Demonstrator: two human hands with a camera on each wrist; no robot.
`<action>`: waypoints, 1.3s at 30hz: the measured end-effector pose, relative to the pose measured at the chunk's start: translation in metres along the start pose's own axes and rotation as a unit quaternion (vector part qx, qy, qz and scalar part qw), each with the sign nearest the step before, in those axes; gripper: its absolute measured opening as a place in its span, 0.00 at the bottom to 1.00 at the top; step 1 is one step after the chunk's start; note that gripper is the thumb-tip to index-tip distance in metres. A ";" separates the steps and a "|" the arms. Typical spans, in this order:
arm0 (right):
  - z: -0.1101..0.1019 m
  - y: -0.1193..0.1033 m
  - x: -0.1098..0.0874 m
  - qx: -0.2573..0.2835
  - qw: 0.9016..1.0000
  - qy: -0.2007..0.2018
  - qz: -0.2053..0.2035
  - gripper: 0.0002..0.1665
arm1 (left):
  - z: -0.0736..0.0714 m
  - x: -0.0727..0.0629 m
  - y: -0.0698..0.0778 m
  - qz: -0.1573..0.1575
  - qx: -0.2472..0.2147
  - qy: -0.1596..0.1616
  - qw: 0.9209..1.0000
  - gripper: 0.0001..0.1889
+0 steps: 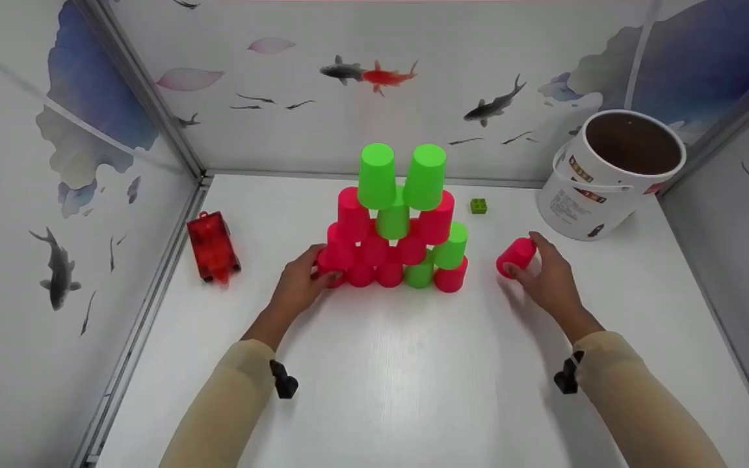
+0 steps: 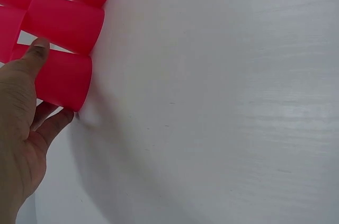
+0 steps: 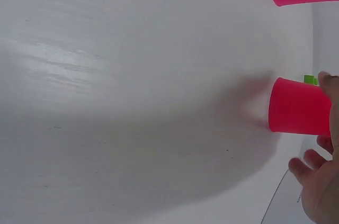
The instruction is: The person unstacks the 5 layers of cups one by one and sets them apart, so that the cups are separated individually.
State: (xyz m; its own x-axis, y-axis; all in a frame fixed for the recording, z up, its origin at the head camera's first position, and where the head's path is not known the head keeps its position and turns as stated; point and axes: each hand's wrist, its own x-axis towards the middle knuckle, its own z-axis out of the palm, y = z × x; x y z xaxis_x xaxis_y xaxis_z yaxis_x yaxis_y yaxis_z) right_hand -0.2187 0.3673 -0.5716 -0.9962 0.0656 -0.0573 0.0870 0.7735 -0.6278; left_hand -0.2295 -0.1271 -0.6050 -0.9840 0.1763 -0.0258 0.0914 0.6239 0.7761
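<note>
Pink and green cups stand upside down in a stacked pyramid in the middle of the table, with two green cups [image 1: 402, 177] side by side at the top. My left hand [image 1: 298, 281] holds the pink cup [image 2: 63, 78] at the pyramid's bottom left corner, thumb on its near side and fingers round the outer side. To the right of the pyramid, apart from it, my right hand [image 1: 551, 278] grips a single pink cup [image 3: 299, 107] between thumb and fingers. Whether that cup touches the table cannot be told.
A red toy vehicle [image 1: 210, 246] sits at the left of the white table [image 1: 387, 377]. Behind my right hand are a small green toy brick [image 1: 478, 206] and a large white bucket [image 1: 569, 201]. Panels with painted fish enclose the back and sides.
</note>
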 end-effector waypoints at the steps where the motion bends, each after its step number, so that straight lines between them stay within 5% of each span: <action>1: -0.001 -0.002 0.000 -0.009 1.000 0.001 -0.002 0.55 | 0.000 0.000 0.000 0.001 -0.001 0.001 1.000 0.31; 6: -0.015 -0.025 -0.001 -0.025 0.998 0.024 -0.047 0.54 | 0.000 -0.001 0.001 -0.001 -0.002 0.000 1.000 0.31; 11: -0.037 -0.077 0.002 0.008 0.991 0.051 -0.120 0.48 | 0.001 -0.002 0.002 -0.010 -0.009 0.000 1.000 0.31; 18: -0.060 -0.153 0.000 0.037 0.966 0.078 -0.243 0.41 | 0.004 -0.001 0.002 -0.022 -0.011 0.001 1.000 0.33; 24: -0.062 -0.205 0.001 0.060 0.946 0.060 -0.312 0.43 | 0.003 -0.001 0.002 -0.028 0.001 0.007 1.000 0.33; 30: -0.050 -0.233 0.004 0.094 0.935 0.037 -0.340 0.46 | 0.004 -0.002 0.001 -0.037 -0.002 0.007 0.999 0.34; 39: -0.039 -0.243 0.007 0.131 0.934 0.050 -0.328 0.40 | 0.003 0.000 0.000 -0.040 -0.008 0.006 0.999 0.34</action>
State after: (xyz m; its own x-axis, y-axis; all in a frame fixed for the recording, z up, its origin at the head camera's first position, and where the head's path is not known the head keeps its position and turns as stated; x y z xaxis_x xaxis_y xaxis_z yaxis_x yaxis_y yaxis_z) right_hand -0.2472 0.2050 -0.3893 -0.8297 -0.3001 0.4706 -0.5575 0.4882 -0.6715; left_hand -0.2294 -0.1247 -0.6066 -0.9898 0.1173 -0.0810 0.0100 0.6240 0.7814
